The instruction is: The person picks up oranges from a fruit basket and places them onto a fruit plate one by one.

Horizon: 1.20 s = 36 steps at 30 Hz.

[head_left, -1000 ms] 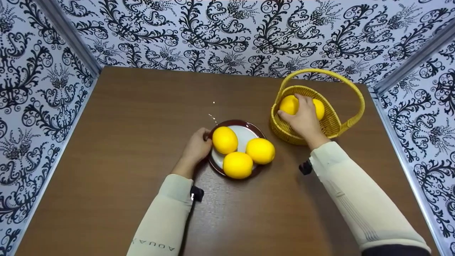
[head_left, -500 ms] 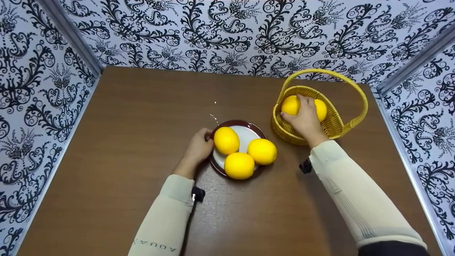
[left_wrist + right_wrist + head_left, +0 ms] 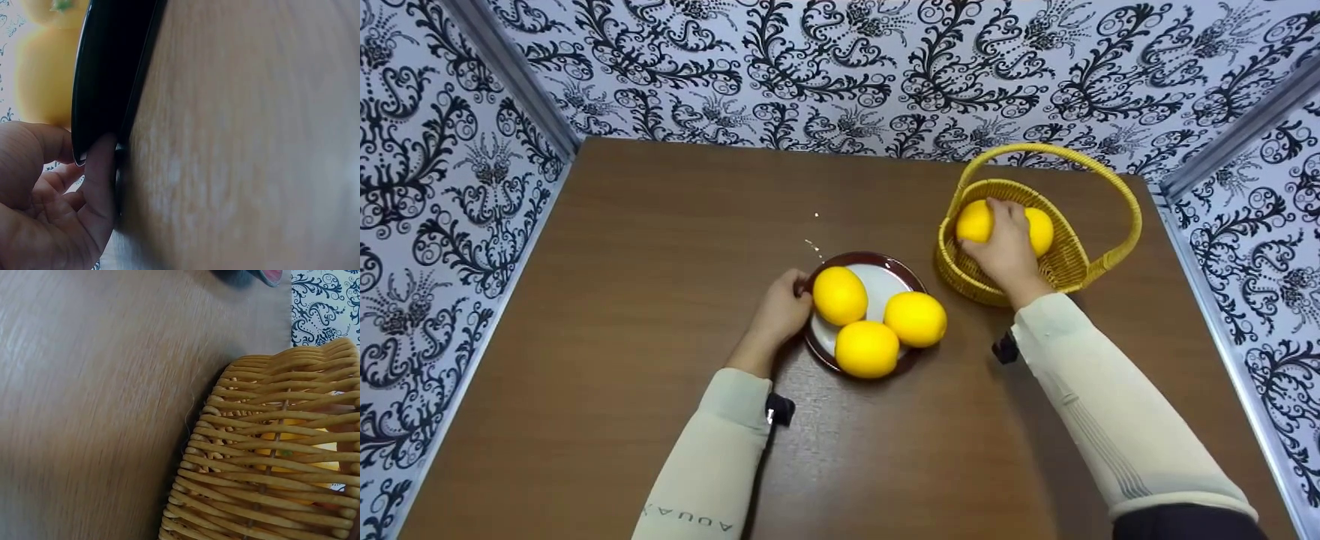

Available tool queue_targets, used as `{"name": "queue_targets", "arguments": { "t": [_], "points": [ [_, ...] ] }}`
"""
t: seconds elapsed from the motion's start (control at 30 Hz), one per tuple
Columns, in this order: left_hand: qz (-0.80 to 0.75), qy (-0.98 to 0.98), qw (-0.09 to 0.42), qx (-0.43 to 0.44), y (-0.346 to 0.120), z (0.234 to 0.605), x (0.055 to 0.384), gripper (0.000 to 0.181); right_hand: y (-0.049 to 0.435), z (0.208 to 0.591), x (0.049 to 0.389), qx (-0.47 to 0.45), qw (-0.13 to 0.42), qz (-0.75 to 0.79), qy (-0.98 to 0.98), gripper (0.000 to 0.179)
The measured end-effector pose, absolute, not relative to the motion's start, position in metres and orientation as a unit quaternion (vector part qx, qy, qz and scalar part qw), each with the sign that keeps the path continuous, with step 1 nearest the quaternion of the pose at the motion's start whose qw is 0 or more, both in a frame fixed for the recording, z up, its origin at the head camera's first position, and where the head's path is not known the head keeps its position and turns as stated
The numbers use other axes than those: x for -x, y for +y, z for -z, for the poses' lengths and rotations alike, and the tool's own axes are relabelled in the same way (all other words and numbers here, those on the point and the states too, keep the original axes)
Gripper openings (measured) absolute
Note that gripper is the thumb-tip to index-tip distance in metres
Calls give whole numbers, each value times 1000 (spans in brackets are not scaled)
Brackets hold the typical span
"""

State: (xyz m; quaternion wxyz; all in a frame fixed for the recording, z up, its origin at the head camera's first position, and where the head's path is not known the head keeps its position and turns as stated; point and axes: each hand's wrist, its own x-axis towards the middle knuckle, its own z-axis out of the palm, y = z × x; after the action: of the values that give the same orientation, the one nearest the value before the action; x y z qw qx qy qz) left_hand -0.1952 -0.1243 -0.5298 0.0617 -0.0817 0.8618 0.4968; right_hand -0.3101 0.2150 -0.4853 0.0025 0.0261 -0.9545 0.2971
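My left hand (image 3: 780, 309) pinches the left rim of a white plate (image 3: 881, 283) with a brown edge. In the left wrist view, the thumb and fingers meet at the edge of the plate's dark underside (image 3: 112, 67). Three round yellow fruits lie on the plate: one at left (image 3: 840, 296), one in front (image 3: 867, 349), one at right (image 3: 916, 319). My right hand (image 3: 1009, 244) reaches into a yellow wicker basket (image 3: 969, 285), its fingers and thumb around a yellow fruit (image 3: 975, 221). Another yellow fruit (image 3: 1040, 231) sits right of that hand, partly hidden. The right wrist view shows mostly basket weave (image 3: 264, 439).
The basket's tall arched handle (image 3: 1136, 217) rises over its right side. Brown wooden tabletop (image 3: 660, 247) extends around everything. Patterned walls (image 3: 840, 82) border the back and both sides. Small white specks (image 3: 814, 245) show on the table behind the plate.
Both hands keep their holds on the plate and the basket fruit. The whole head view has shifted slightly, and everything appears a little farther right.
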Motion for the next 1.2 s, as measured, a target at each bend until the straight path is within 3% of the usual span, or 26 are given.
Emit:
{"name": "queue_targets", "arguments": {
  "t": [1.2],
  "points": [
    [-511, 852, 78, 87, -125, 530, 195, 28, 215, 482, 306, -42, -18, -257, -965, 87]
  ]
}}
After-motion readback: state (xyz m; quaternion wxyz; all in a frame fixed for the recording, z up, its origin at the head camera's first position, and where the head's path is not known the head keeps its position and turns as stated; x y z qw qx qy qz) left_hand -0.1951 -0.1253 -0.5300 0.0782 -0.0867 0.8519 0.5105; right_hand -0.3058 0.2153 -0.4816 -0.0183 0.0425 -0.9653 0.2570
